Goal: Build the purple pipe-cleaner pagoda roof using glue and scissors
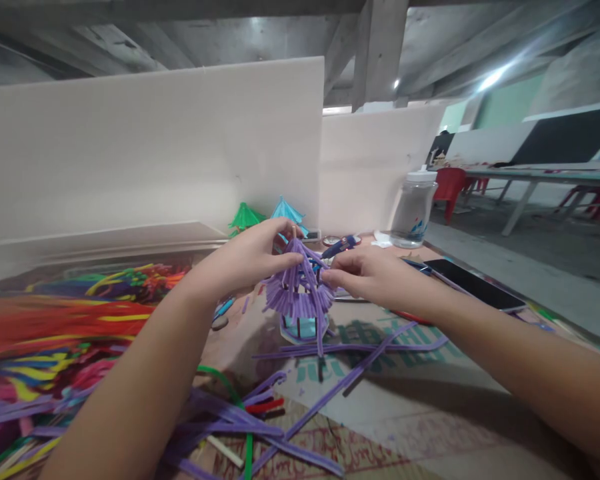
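A small pavilion model [293, 300] with a purple pipe-cleaner roof and a pale blue base stands upright on the cardboard-covered table. My left hand [273, 250] is closed around the top of its roof, thumb in front, other fingers partly hidden behind. On the right side of the roof, my right hand [353, 270] pinches a purple pipe cleaner [323, 273] between thumb and fingers. One long strand hangs down the model's front. More purple pipe cleaners [360, 363] lie crossed on the cardboard in front.
Piles of coloured pipe cleaners [70, 320] cover the left. Behind stand a green paper-like roof [247, 217] and a blue one [286, 212]. A water bottle [414, 210], a dark blue tool [341, 247] and a phone [475, 285] are at right. White panels [155, 147] rise behind.
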The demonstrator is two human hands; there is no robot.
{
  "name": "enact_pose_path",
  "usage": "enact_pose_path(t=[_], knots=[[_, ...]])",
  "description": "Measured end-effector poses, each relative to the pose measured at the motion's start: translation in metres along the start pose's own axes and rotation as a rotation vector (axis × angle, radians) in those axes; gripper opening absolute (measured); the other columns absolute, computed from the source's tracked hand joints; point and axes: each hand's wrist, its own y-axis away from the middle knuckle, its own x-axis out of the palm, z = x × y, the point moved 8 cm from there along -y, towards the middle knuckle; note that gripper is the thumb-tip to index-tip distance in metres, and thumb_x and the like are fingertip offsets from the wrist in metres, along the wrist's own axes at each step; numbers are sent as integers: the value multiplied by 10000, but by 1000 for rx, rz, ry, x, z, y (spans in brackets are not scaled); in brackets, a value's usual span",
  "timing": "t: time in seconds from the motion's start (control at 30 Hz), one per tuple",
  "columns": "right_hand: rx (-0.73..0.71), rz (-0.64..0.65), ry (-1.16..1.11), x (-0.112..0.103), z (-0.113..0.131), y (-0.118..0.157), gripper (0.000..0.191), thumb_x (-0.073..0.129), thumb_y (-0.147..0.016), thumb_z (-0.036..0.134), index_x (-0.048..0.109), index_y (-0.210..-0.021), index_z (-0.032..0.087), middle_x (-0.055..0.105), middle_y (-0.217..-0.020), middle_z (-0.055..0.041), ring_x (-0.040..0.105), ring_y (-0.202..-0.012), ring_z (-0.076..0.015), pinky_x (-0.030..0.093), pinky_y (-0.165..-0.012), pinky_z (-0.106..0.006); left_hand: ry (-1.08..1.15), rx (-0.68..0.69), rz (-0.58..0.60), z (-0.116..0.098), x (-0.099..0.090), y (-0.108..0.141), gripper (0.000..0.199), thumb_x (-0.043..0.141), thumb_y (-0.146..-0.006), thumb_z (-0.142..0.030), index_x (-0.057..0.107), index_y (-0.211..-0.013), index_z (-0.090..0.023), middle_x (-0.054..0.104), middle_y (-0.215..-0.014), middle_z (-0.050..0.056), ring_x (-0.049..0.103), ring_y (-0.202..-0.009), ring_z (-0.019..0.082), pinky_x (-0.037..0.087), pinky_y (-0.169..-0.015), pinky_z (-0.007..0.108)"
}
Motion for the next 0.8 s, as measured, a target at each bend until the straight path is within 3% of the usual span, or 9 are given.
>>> enact_pose_path(t=[0.07,0.17,0.3,0.4,0.53,0.8], knots=[[-52,-88,4,-5,2,1,330,530,-943,419,625,-737,179,603,-634,9,513,-576,-112,322,-532,-257,-1,-19,11,2,-1,-1,341,602,-868,-425,597,-1131,-208,694,-1099,64,663,-939,210,496,-758,298],[-163,-218,25,-8,7,4,220,530,-949,324,696,-1001,189,681,-753,-10,563,-635,-125,379,-587,-260,-35,-51,-8,2,-5,-2,338,542,-899,-461,645,-1108,-216,711,-1059,59,657,-897,213,486,-704,290],[-375,-309,150,-4,19,10,379,477,-968,206,584,-1332,204,730,-1039,-71,622,-762,-152,447,-684,-294,-50,-72,-43,0,-8,-1,342,524,-902,-464,677,-1087,-221,718,-992,49,643,-817,195,481,-663,282],[-462,-356,217,-3,23,12,359,454,-985,205,579,-1322,192,720,-1085,-100,651,-886,-192,480,-750,-335,-52,-60,-62,-3,-8,0,335,527,-896,-458,682,-1070,-218,714,-946,38,631,-778,180,480,-648,274],[-471,-363,292,-1,23,13,337,437,-997,212,603,-1284,148,720,-1056,-124,660,-939,-226,480,-768,-364,-22,-35,-78,-4,-7,-1,307,534,-892,-444,679,-1038,-216,715,-979,43,647,-850,193,495,-677,274],[-486,-395,461,5,30,17,337,455,-998,230,574,-1302,148,735,-1032,-113,638,-812,-209,420,-699,-340,-68,-4,-71,-8,-8,0,264,546,-891,-412,673,-993,-205,718,-967,38,643,-832,191,475,-716,292]])
